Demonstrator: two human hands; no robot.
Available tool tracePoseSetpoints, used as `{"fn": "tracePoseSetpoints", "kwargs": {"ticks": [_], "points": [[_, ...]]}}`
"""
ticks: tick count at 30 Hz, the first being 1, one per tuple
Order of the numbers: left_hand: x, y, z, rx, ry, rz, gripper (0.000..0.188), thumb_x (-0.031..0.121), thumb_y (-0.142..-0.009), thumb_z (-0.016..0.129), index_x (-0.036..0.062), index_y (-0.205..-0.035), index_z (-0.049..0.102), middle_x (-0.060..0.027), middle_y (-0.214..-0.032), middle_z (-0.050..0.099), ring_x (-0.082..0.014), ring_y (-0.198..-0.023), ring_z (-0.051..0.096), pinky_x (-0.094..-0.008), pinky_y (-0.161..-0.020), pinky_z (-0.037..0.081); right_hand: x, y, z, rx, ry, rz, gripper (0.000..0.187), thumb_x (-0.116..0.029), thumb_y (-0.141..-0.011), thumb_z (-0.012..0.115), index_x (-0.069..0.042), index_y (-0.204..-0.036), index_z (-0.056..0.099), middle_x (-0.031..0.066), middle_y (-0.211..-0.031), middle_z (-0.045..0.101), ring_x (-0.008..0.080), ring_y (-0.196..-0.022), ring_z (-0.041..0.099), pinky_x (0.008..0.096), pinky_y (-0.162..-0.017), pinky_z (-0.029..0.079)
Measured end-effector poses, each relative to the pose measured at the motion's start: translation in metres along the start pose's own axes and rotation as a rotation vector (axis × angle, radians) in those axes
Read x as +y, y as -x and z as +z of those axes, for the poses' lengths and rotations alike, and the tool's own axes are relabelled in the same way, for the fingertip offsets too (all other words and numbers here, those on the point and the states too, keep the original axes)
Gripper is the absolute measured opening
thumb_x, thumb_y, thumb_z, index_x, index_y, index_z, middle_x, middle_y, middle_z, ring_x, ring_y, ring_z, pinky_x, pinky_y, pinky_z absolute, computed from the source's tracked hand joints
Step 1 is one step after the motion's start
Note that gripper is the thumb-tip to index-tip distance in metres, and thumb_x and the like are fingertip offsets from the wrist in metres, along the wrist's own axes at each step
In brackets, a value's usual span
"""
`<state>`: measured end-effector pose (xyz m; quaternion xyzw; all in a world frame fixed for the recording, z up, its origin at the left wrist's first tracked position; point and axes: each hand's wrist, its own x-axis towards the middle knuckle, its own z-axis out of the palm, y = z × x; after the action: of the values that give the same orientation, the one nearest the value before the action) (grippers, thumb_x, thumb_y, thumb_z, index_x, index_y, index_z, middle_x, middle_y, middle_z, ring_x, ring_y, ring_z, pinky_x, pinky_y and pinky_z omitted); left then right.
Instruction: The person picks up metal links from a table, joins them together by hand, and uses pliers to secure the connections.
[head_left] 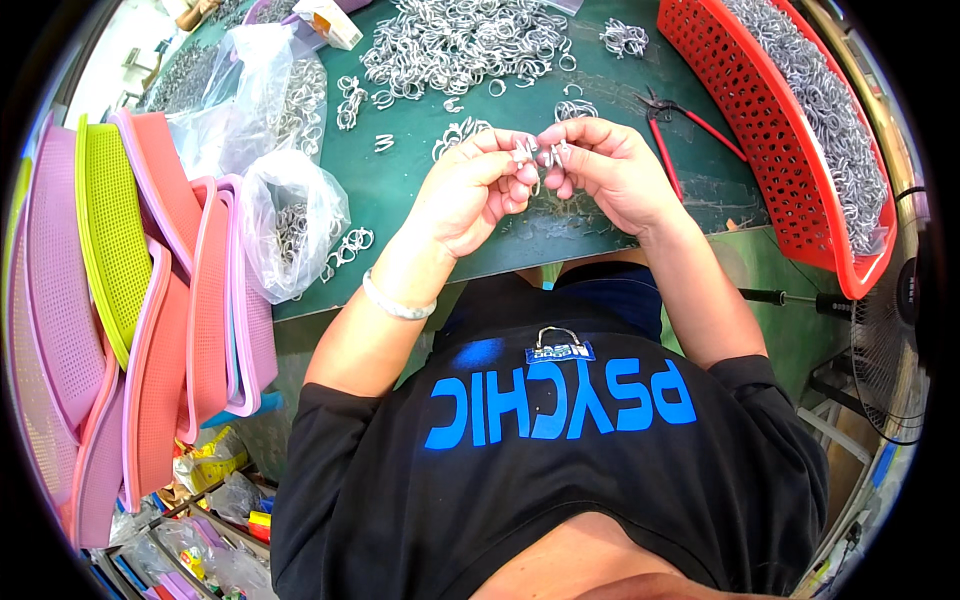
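Note:
Above the near edge of the green table (400, 190), my two hands meet, fingertips almost touching. My left hand (470, 195) pinches small silver metal rings (522, 154) between thumb and fingers. Similar metal rings (553, 156) sit in the pinch of my right hand (618, 178). The fingers partly cover them, so whether the two groups are linked I cannot tell. Just beyond my hands lie small clusters of rings (460, 135). A large heap of loose metal rings (465, 45) spreads farther back. Red-handled pliers (665, 140) lie open right of my right hand.
A red perforated basket (735, 130) full of grey metal rings stands at the right. Clear plastic bags (290, 190) holding rings sit at the left, beside stacked pink, purple and green baskets (205, 300). A black fan (890, 340) stands at the far right.

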<state>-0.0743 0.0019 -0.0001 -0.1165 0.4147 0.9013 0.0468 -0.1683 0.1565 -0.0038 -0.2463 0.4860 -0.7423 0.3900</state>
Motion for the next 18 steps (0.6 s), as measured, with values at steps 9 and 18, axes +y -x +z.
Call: {"fn": "tracePoseSetpoints", "kwargs": {"ticks": [9,18], "points": [[-0.0025,-0.0025,-0.0048,-0.043,0.118,-0.036,0.011,0.002,-0.082,0.047,0.0003,-0.092,0.052,-0.0061,-0.071,0.057,-0.0114,-0.055,0.051,-0.021,-0.05,0.043,-0.0009,0.001,0.0028,0.002,-0.007,0.008,0.015,-0.003,-0.083,0.052,0.003,-0.095,0.059,0.0054,-0.078,0.06,0.0081,-0.063,0.055,0.0199,-0.058,0.047],[-0.0014,-0.0008,-0.0044,-0.056,0.071,-0.02,0.015,0.004,-0.082,0.046,0.0001,-0.094,0.053,-0.0052,-0.072,0.056,-0.0105,-0.058,0.051,-0.0189,-0.052,0.043,0.0025,-0.0001,0.0017,-0.014,-0.019,-0.034,0.016,-0.002,-0.082,0.053,0.003,-0.095,0.06,0.0057,-0.077,0.06,0.0086,-0.064,0.055,0.0203,-0.06,0.047]]}}
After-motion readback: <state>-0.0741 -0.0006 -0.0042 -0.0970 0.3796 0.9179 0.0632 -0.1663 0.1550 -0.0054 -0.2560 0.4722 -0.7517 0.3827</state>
